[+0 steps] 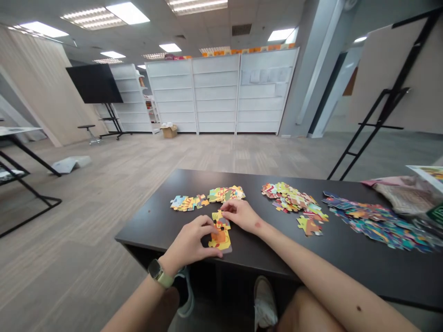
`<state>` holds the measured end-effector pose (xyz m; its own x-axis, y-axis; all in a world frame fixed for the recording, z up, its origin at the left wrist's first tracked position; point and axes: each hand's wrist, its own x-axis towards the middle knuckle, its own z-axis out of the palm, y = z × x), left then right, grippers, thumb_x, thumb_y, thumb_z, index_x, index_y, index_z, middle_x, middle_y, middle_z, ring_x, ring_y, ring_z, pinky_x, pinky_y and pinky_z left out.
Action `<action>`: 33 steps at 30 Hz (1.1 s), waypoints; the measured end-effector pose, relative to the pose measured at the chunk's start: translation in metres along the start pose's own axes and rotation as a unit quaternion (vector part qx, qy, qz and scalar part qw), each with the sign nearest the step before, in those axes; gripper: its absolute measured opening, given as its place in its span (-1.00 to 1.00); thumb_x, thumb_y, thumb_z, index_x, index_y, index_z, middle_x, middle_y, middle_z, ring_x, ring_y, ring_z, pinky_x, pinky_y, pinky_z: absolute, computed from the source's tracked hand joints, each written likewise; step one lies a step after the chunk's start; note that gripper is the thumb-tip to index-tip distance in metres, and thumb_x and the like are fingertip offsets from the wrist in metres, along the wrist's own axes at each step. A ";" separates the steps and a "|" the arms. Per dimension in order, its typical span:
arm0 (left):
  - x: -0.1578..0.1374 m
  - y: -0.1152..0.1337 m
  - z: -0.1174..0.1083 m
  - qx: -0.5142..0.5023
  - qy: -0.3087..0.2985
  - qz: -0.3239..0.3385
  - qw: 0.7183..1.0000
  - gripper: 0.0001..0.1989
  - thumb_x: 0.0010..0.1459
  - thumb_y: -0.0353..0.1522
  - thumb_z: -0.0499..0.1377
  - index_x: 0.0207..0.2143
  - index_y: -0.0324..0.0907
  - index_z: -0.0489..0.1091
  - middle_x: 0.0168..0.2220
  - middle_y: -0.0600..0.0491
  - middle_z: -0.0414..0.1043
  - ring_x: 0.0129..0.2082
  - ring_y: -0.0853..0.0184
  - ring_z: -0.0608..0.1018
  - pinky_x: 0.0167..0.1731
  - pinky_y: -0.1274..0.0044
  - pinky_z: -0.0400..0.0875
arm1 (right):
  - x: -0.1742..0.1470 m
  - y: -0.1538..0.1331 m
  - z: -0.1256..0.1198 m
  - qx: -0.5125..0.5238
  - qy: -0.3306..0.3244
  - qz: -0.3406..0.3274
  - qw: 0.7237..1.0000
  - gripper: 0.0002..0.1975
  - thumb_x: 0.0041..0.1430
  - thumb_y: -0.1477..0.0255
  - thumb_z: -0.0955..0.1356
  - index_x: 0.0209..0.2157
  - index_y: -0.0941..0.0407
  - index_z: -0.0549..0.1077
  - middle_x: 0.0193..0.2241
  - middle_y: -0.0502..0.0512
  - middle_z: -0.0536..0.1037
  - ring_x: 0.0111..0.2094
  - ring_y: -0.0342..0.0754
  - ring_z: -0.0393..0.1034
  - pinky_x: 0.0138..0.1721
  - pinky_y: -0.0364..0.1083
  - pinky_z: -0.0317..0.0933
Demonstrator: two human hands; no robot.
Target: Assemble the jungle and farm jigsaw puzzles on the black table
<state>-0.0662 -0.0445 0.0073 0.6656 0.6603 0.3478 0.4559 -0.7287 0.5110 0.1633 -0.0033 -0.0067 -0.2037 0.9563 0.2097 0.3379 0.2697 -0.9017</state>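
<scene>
Yellow-and-orange, partly joined jigsaw puzzle [220,237] lies near front edge of black worktop [155,212]. Left grip [194,237]: thumb at puzzle's near edge, fingers spread away over left side. Right grip [242,215]: fingertips bunched at far end; whether piece is pinched, not discernible. Loose jigsaw pieces [226,193] lie beyond.

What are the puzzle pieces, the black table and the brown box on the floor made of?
The puzzle pieces look like cardboard with a printed front: thin, flat and colourful. The black table might be coated board or painted wood: its top is smooth and faintly shiny, but the inside is hidden. The brown box is probably cardboard: plain, dull and straight-edged.
</scene>
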 end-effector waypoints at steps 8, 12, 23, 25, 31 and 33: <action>0.007 -0.004 -0.001 -0.034 -0.009 -0.012 0.999 -0.45 -0.13 -0.03 0.44 -0.13 -0.11 0.54 -0.10 0.00 0.38 -0.14 0.24 0.49 -0.11 0.46 0.43 | -0.003 -0.011 0.002 -0.148 0.000 -0.064 0.987 -0.93 0.12 0.55 0.40 -0.36 0.11 0.55 -0.37 0.01 0.56 -0.36 -0.12 0.45 -0.26 -0.13 0.30; 0.006 -0.009 -0.002 -0.024 -0.008 -0.011 1.000 -0.60 -0.11 -0.05 0.44 -0.33 -0.14 0.59 -0.19 0.03 0.40 -0.20 0.28 0.50 -0.16 0.48 0.41 | -0.003 -0.011 0.001 -0.160 0.007 -0.075 0.984 -0.91 0.15 0.57 0.40 -0.34 0.11 0.55 -0.35 0.02 0.57 -0.34 -0.11 0.45 -0.24 -0.13 0.29; 0.003 -0.004 -0.001 0.010 -0.001 -0.019 1.000 -0.62 -0.07 -0.05 0.43 -0.29 -0.07 0.56 -0.12 0.04 0.45 -0.10 0.23 0.49 -0.08 0.45 0.39 | -0.004 -0.009 0.001 -0.217 -0.009 -0.105 0.970 -0.91 0.16 0.57 0.39 -0.32 0.10 0.52 -0.37 0.01 0.54 -0.32 -0.10 0.42 -0.23 -0.12 0.27; 0.004 -0.003 -0.001 0.007 -0.003 -0.022 1.000 -0.62 -0.07 -0.06 0.43 -0.27 -0.07 0.54 -0.10 0.05 0.46 -0.08 0.23 0.49 -0.05 0.45 0.39 | -0.005 -0.009 0.001 -0.242 -0.015 -0.125 0.962 -0.92 0.19 0.56 0.38 -0.31 0.10 0.51 -0.37 0.02 0.53 -0.31 -0.09 0.41 -0.22 -0.11 0.26; 0.005 -0.003 -0.004 0.006 -0.015 -0.041 0.999 -0.61 -0.07 -0.08 0.44 -0.26 -0.07 0.51 -0.16 0.07 0.48 -0.14 0.23 0.50 -0.09 0.45 0.40 | -0.010 -0.016 -0.002 -0.306 -0.014 -0.161 0.938 -0.93 0.21 0.52 0.37 -0.27 0.11 0.51 -0.31 0.09 0.55 -0.18 0.01 0.41 -0.11 -0.04 0.28; 0.004 -0.002 -0.003 0.004 -0.014 -0.044 0.999 -0.62 -0.08 -0.08 0.44 -0.27 -0.07 0.50 -0.17 0.07 0.48 -0.14 0.23 0.50 -0.09 0.45 0.40 | -0.010 -0.017 -0.005 -0.291 0.008 -0.164 0.943 -0.86 0.25 0.55 0.31 -0.22 0.11 0.50 -0.26 0.11 0.57 -0.15 0.01 0.42 -0.06 -0.03 0.28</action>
<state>-0.0656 -0.0399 0.0101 0.6386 0.7166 0.2805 0.5177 -0.6698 0.5323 0.1640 -0.0165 0.0083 -0.3723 0.8108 0.4516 0.7066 0.5631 -0.4285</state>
